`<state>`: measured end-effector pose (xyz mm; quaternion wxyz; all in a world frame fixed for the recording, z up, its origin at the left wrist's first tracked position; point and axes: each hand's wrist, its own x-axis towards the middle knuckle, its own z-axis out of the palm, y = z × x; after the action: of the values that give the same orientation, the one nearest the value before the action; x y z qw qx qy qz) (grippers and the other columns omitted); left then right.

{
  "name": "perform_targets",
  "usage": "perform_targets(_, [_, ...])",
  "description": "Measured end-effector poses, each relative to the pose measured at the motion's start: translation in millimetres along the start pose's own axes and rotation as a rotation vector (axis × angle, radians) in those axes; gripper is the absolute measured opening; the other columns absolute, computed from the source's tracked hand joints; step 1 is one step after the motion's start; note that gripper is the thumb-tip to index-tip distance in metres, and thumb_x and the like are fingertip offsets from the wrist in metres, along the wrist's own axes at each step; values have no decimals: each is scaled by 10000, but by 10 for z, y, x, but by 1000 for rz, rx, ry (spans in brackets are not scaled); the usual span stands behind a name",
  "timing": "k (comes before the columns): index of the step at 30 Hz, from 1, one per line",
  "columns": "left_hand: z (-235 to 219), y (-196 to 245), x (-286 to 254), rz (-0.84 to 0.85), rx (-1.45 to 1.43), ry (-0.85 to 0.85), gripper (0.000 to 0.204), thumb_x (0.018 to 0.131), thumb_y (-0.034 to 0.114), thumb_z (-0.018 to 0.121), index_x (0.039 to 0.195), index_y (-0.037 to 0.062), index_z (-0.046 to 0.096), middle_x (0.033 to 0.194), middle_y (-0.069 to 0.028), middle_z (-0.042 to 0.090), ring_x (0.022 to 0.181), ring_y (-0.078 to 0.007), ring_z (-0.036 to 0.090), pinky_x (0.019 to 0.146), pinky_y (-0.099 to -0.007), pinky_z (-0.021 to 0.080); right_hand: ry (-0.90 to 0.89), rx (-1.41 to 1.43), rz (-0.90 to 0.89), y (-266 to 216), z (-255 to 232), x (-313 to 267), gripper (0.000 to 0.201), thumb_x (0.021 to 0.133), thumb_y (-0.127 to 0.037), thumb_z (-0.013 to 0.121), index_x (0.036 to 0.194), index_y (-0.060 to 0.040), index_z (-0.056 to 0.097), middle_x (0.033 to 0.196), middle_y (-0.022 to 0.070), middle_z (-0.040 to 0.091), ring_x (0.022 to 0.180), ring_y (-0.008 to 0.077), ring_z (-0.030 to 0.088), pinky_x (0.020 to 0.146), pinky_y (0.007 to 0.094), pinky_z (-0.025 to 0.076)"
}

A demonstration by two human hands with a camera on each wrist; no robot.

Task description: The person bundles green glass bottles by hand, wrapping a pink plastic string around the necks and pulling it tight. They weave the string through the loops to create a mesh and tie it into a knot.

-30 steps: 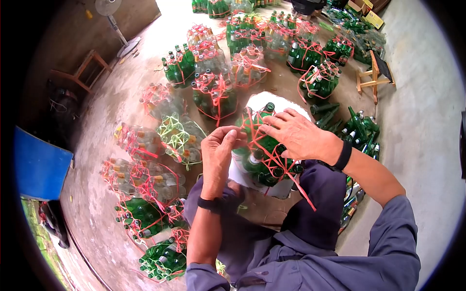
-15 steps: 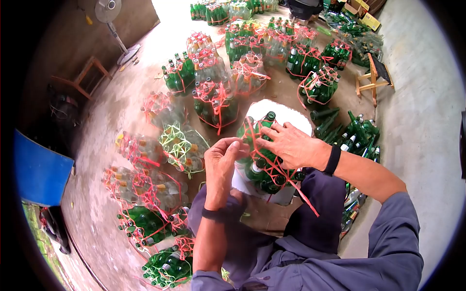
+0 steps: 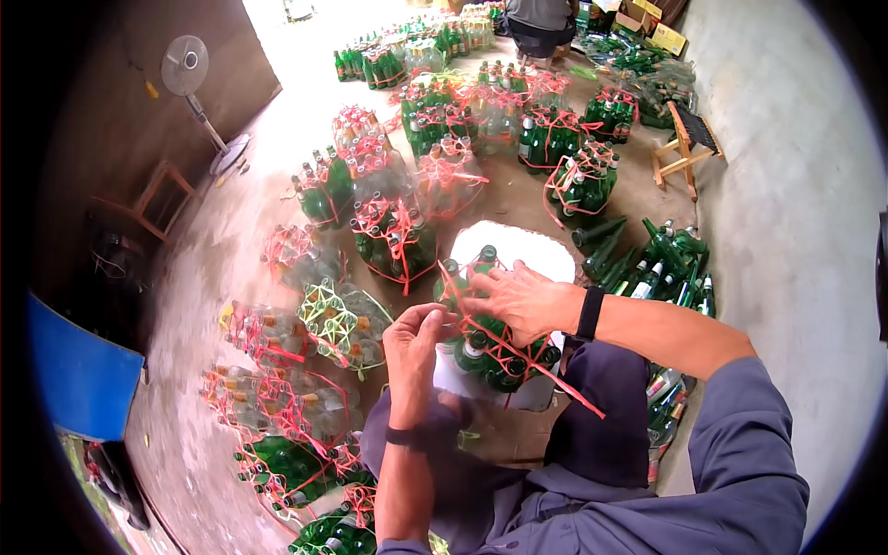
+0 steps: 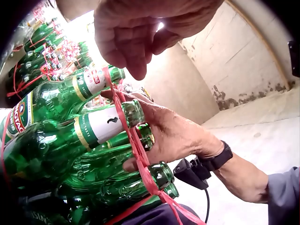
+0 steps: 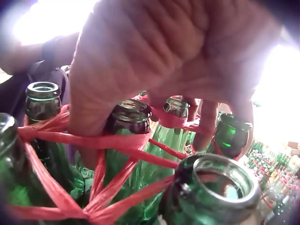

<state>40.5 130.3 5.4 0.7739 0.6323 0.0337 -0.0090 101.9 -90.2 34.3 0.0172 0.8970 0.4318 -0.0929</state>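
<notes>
Head view: I logged the bundle (image 3: pixel 490 319) of green bottles on the lap, at 12 o'clock from the torso. The left hand (image 3: pixel 418 338) sat at its 9 o'clock, fingers pinching the red string (image 3: pixel 518 356). The right hand (image 3: pixel 518 298) lay over the necks from 3 o'clock, nearer the bundle.

Left wrist view: bottle necks ran toward 3 o'clock, string (image 4: pixel 140 154) crossing them.

Right wrist view: right fingers (image 5: pixel 117 89) curled, hooking the string (image 5: pixel 93 139) at the necks.
</notes>
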Motion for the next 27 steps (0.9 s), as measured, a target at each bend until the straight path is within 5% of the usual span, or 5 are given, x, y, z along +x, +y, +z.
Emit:
perform_targets(6, [9, -17, 0, -6, 23, -15, 213, 1026, 119, 623, 1100, -61, 708, 969, -147, 767, 792, -166, 721, 752, -285, 583, -24, 34, -10, -16, -36, 6, 908, 646, -241, 818, 1486, -218, 476, 1469, 183, 405, 1271, 355, 517, 778, 564, 521])
perform_targets(8, [26, -13, 0, -4, 18, -15, 211, 1026, 120, 625, 1100, -59, 709, 969, -146, 768, 792, -164, 720, 751, -283, 581, 76, -108, 11, -47, 18, -5, 846, 708, -412, 827, 1473, -217, 525, 1328, 116, 524, 1153, 301, 586, 798, 503, 523])
perform_targets(21, [-4, 52, -44, -32, 61, -10, 226, 1019, 141, 637, 1101, -54, 716, 964, -136, 773, 799, -164, 720, 768, -289, 564, 0, -85, -8, 1, -1, 42, 784, 714, -344, 807, 1434, -166, 551, 1312, 125, 527, 1143, 305, 580, 801, 494, 537])
perform_targets(27, [153, 264, -133, -89, 36, -22, 232, 1012, 153, 658, 1077, -59, 723, 950, -124, 773, 817, -164, 710, 792, -296, 558, 39, -48, -86, 61, 27, 66, 832, 659, -295, 809, 1414, -145, 494, 1370, 176, 484, 1105, 298, 561, 785, 456, 438])
